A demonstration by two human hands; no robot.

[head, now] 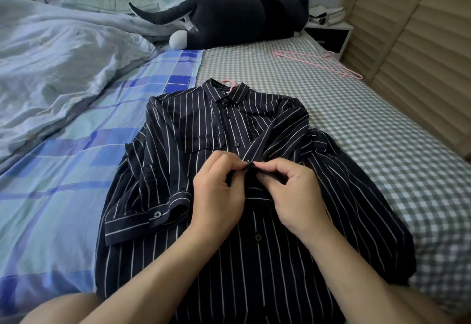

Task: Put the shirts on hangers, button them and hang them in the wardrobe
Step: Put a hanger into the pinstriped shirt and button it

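Laid flat on the bed (356, 125), front up: a dark striped shirt (193, 130), collar away from the camera, with the pink hook of a hanger (227, 83) peeping from the neck. Fastened down to mid-chest, by the look of the upper buttons; open placket below. Left hand (216, 191) pinching the placket edge at the buttonhole, right hand (293, 191) pinching the facing edge around a small button (248, 161), fingertips nearly meeting. Thin, limp cloth, likely light and quick to wrinkle or slide; best gripped close beside each button, and later carried by the hanger hook rather than the fabric. Further off on the checked sheet, near the louvred doors (413, 43): a spare pink hanger (318, 63).
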